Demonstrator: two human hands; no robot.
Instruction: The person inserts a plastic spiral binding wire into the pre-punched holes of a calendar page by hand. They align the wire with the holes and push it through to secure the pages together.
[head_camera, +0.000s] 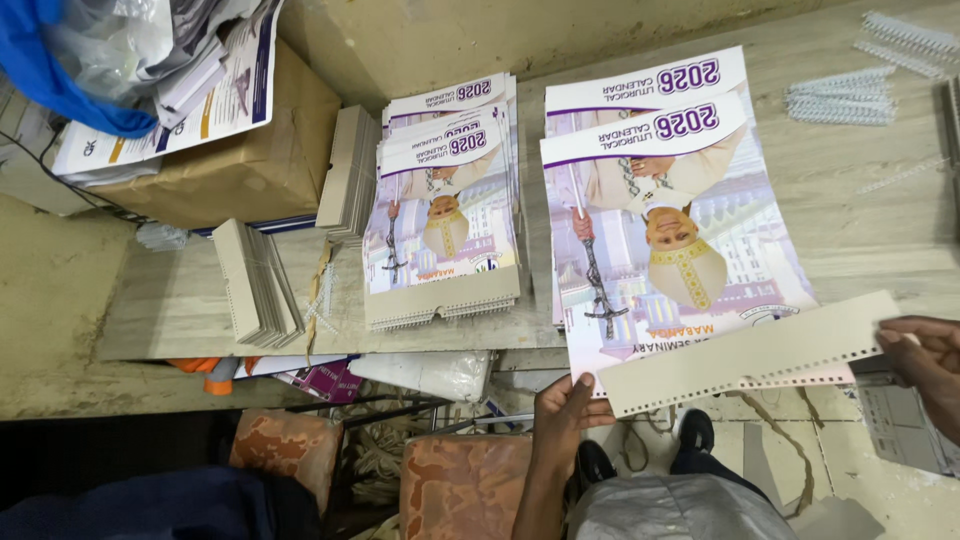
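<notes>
Low in the frame, the left hand (565, 410) and right hand (925, 355) pinch the ends of a punched grey card strip (750, 355), which looks light and stiff yet bendable, so best held at both ends.

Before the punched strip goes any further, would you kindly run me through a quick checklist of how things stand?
1. Left hand on the punched grey card strip: ok, fingers pinch its left end.
2. Right hand on the strip's right end: ok, fingertips touch it.
3. Strip set along the near edge of the calendar stack: not ok, it lies tilted, right end higher.
4. Punched holes matched to the sheets beneath: cannot tell, the sheets' edge is covered.
5. Spare binding combs on the wooden table: ok, at the far right.
6. Second calendar stack apart from the strip: ok.
</notes>
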